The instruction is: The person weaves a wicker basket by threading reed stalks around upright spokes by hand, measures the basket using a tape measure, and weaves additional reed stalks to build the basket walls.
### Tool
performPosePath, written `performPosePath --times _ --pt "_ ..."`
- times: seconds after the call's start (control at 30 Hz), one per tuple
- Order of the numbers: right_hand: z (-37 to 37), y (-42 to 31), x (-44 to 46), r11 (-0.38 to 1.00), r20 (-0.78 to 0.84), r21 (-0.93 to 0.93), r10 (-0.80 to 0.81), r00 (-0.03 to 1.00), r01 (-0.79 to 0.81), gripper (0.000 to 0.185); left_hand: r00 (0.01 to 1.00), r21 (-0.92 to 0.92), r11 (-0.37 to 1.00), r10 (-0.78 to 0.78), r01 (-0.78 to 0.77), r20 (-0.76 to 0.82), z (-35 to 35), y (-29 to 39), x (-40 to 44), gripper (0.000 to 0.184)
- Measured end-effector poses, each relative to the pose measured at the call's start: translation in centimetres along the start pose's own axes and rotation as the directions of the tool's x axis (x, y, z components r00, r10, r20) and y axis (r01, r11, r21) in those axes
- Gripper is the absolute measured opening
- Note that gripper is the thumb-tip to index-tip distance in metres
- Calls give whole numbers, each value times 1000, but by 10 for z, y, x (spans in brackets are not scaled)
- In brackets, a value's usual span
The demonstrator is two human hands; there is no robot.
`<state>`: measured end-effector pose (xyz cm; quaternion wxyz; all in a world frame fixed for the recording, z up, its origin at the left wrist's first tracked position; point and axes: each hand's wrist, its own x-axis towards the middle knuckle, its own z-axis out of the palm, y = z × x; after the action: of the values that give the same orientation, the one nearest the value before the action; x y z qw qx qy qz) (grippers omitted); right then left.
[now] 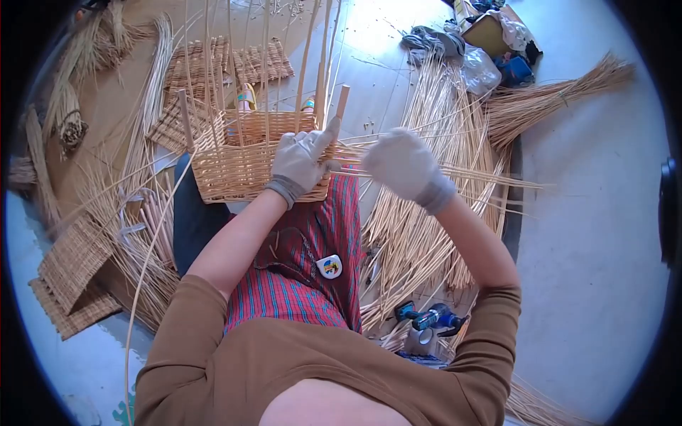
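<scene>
A partly woven wicker basket (231, 172) rests on my lap, with long upright stakes rising from its rim and wooden posts at its corners. My left hand (302, 157), in a pale glove with a grey cuff, is closed on the basket's right corner, thumb and fingers around the weave near the post (342, 101). To the right of that corner is my right hand (401, 163), also gloved and smeared by motion; its fingers cannot be made out. Several thin wicker strands (490, 176) stretch rightward from the corner, passing by my right hand.
Loose wicker rods (405, 234) lie in a large heap on the floor at right, beside a tied bundle (561, 99). Woven mats (74, 266) lie at left, others beyond the basket. A power drill (433, 317) is near my right elbow. Bags (481, 71) sit at the back right.
</scene>
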<state>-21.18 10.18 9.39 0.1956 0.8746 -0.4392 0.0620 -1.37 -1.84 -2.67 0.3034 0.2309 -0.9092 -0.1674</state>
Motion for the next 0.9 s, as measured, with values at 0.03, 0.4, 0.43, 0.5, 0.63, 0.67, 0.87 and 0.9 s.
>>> performPosePath --times 0.03,0.4,0.43,0.5,0.63,0.67,0.87,0.9 --pt "0 -11 29 993 52 69 -100 994 96 9 1000 1 1000 3 -3 1 -3 4 3 90" --pt "87 -11 53 31 423 613 831 362 -789 54 809 -975 34 -564 221 164 -28 -52 -47 42" --pt "73 -22 52 80 501 522 777 382 -849 52 803 -970 36 -569 240 177 -31 -59 -44 39" --pt "89 -32 49 84 432 515 834 343 -853 48 843 -946 282 -538 158 -20 -34 -52 -18 24" --pt "101 -67 63 271 1 326 958 287 -906 32 966 -631 774 -200 54 -163 -48 -9 66 36" --pt "115 -72 61 276 -73 261 961 266 -925 28 989 -514 856 -120 58 -88 -36 -2 78 50" --pt "124 -48 52 138 122 295 976 181 -945 31 973 -454 876 70 -165 -219 -45 3 -14 48" --pt "118 -52 56 49 155 300 983 99 -953 32 968 -379 920 -1 -96 -249 -50 -11 -46 40"
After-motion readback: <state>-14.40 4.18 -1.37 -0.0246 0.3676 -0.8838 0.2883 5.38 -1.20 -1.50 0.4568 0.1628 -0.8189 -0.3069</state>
